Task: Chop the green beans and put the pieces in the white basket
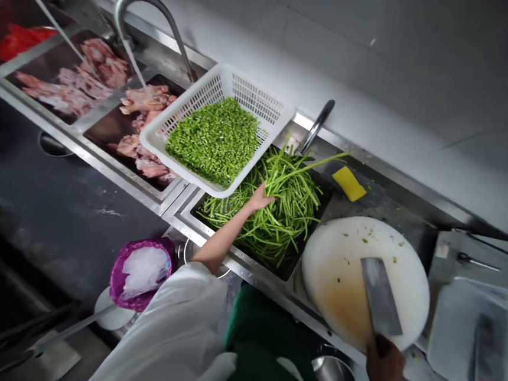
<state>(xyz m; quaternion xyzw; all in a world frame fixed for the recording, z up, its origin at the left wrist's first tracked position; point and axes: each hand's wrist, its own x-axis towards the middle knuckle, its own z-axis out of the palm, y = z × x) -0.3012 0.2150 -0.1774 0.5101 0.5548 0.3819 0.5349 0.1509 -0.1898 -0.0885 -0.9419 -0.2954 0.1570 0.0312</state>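
My left hand (260, 198) reaches into the sink and closes on a bunch of long green stalks (282, 206) piled there. My right hand (383, 364) grips the handle of a cleaver (380, 295), whose flat blade lies on the round white cutting board (333, 278). A few green bits dot the board. A white slotted basket (269, 109) filled with chopped green pieces (214, 139) rests on the sink's rim, just beyond my left hand.
Two further sinks to the left hold raw chicken (92, 74) under a running curved tap (150, 21). A yellow sponge (349, 183) lies by the sink. A purple-lined bin (139, 271) stands on the dark floor. Steel trays (492, 324) sit at the right.
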